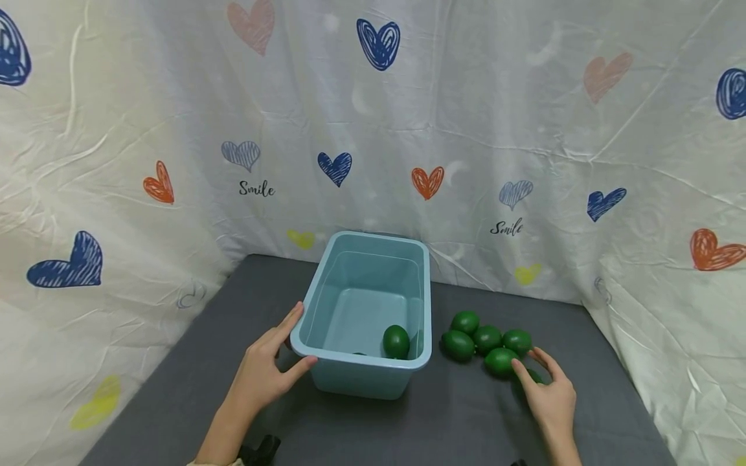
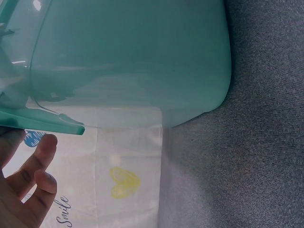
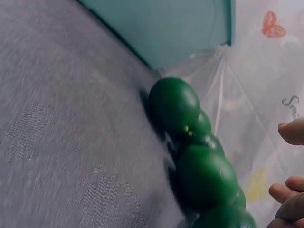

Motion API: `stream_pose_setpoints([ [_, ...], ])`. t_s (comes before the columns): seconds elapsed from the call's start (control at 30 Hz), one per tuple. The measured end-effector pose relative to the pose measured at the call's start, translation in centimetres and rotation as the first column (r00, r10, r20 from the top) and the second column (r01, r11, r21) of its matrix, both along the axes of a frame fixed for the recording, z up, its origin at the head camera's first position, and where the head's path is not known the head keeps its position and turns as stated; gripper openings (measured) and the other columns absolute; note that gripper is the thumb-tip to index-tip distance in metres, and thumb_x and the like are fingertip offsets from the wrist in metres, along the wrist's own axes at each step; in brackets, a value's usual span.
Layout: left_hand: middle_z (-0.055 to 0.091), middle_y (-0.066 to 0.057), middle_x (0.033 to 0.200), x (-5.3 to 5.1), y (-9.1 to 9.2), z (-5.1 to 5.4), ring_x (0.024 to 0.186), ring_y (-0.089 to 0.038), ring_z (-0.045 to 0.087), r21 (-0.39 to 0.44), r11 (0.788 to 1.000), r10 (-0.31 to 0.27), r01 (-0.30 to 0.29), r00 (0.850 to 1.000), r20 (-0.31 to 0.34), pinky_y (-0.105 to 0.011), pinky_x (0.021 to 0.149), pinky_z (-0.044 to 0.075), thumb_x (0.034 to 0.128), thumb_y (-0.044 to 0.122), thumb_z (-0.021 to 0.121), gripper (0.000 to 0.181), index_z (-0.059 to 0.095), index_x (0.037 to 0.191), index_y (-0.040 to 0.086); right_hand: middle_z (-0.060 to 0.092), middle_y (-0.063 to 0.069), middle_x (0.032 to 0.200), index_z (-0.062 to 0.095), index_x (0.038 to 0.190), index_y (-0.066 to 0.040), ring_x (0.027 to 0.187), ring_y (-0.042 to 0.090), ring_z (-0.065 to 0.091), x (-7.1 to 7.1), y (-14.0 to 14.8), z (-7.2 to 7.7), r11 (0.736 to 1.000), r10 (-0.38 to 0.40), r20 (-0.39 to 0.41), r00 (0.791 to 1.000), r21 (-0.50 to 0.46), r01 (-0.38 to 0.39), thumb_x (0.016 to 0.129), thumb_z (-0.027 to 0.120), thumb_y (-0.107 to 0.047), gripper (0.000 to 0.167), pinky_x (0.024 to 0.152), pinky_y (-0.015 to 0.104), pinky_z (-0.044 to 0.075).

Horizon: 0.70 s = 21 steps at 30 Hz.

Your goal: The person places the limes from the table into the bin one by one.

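A pale blue bin (image 1: pixel 370 374) stands on the grey table. One smooth green oval lime-like fruit (image 1: pixel 396 342) lies inside it; a dark sliver of something else shows behind the near rim. My left hand (image 1: pixel 265 372) rests on the bin's near left corner, thumb at the front rim, fingers along the left side. In the left wrist view its fingers (image 2: pixel 42 183) are loosely bent beside the rim. Several more green fruits (image 1: pixel 487 338) lie clustered right of the bin. My right hand (image 1: pixel 550 398) reaches around the nearest fruit (image 1: pixel 534 376), thumb and fingers spread apart and partly hiding it.
A white curtain (image 1: pixel 381 129) printed with hearts and "Smile" hangs behind the table and along both sides. The grey cloth (image 1: pixel 466 421) covers the tabletop. A black object (image 1: pixel 260 450) sits by the left wrist at the lower edge.
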<state>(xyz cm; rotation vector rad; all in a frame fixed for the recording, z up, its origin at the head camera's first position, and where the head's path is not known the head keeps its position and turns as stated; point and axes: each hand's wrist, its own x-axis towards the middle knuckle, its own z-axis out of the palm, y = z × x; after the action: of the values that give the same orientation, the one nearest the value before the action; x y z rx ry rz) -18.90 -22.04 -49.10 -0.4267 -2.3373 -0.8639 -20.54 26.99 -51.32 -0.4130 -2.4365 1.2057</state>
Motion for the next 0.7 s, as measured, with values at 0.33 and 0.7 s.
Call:
stream_pose_setpoints([
  [0.33,0.057,-0.006,0.157,0.0,-0.1,-0.1,0.08,-0.002,0.045,-0.003,1.0,0.002,-0.002,1.0,-0.005,-0.024,0.063,0.039,0.08,0.027,0.092,0.093,0.048,0.161,0.016,0.063,0.024,0.145,0.057,0.149,-0.001,0.139,0.047,0.05,1.2,1.9,-1.0,0.999,-0.009,0.089,0.996,-0.032,0.012,0.095,0.08,-0.045,0.074,0.115,0.066,0.034],
  [0.7,0.059,-0.006,0.155,0.0,-0.1,-0.1,0.08,-0.002,0.045,-0.003,1.0,0.002,-0.002,1.0,-0.002,-0.024,0.063,0.039,0.08,0.027,0.092,0.094,0.048,0.162,0.018,0.058,0.029,0.149,0.053,0.151,0.004,0.141,0.051,0.046,1.3,3.1,-1.6,1.0,-0.009,0.191,0.982,0.029,0.004,0.095,0.076,-0.052,0.083,0.115,0.067,0.034],
])
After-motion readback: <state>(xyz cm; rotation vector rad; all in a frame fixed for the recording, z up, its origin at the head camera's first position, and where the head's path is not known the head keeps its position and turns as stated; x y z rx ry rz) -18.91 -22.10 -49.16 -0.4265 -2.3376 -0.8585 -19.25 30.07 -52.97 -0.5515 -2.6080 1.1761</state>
